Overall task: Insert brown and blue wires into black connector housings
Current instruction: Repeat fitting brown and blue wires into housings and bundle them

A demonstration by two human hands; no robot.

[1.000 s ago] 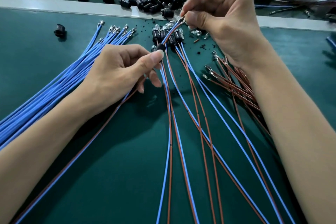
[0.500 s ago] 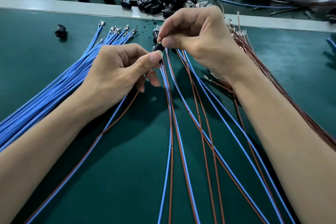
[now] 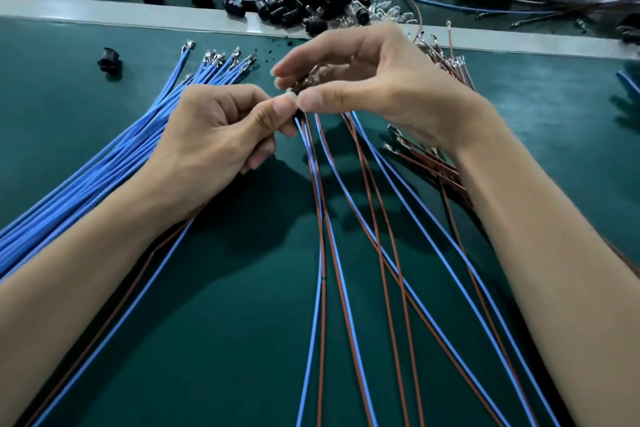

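My left hand [image 3: 214,139] pinches a small black connector housing [image 3: 300,114] between thumb and forefinger. A brown and blue wire pair [image 3: 138,270] trails from under that hand toward the lower left. My right hand [image 3: 377,83] meets it from the right. Its thumb and a fingertip pinch the metal wire terminals [image 3: 292,91] right at the housing, while the other fingers spread loosely above. The housing is mostly hidden by both thumbs.
Loose blue wires [image 3: 104,163] fan out at the left and brown wires [image 3: 446,59] lie behind my right hand. Several brown and blue pairs [image 3: 346,253] run down the green mat. Black housings [image 3: 304,0] are piled on the white strip [image 3: 104,12]; one housing [image 3: 109,59] sits alone.
My right hand came down and left from the raised wire ends until it met my left thumb at the housing. The left hand stayed put.
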